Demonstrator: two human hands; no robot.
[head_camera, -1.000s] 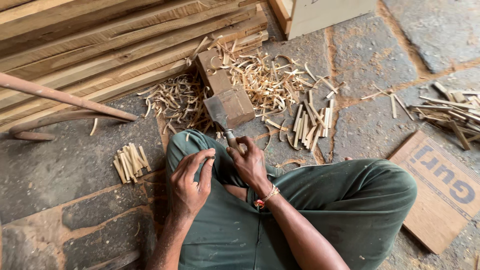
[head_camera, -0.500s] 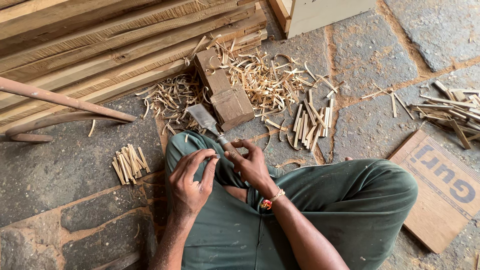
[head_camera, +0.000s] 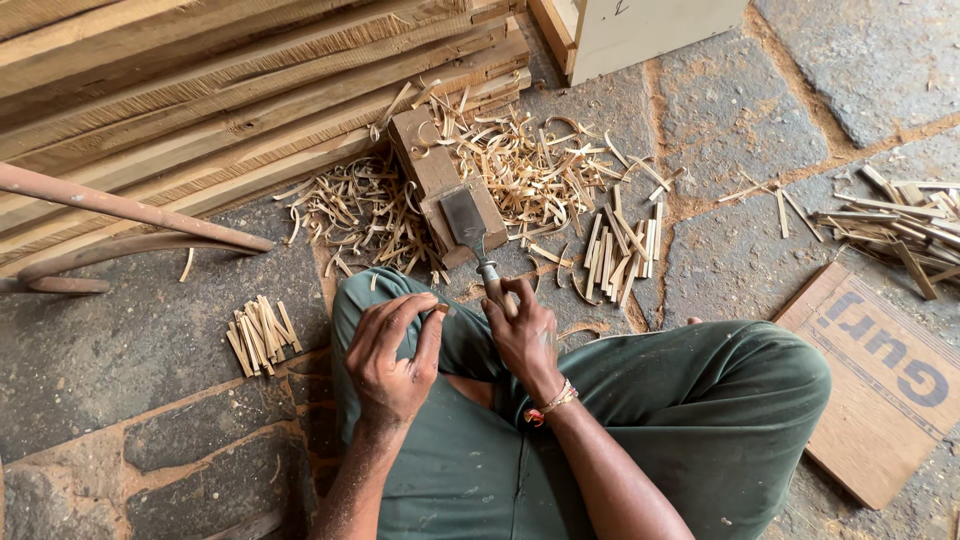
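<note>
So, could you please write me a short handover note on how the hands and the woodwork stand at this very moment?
Right hand: grips the handle of a broad chisel, blade resting on the wooden block.
Left hand: pinches a small wood sliver at the fingertips, above the knee.
Done, by the look of it: shavings heaped around the block; cut sticks piled at the left, more sticks right of the block.
Left: the sliver in hand looks unfinished; uncut planks lie behind.

Dark green trousers (head_camera: 640, 430), pale tan shavings (head_camera: 530, 170), a dark grey chisel blade (head_camera: 463, 217) and a grey stone floor (head_camera: 730, 130) are seen
</note>
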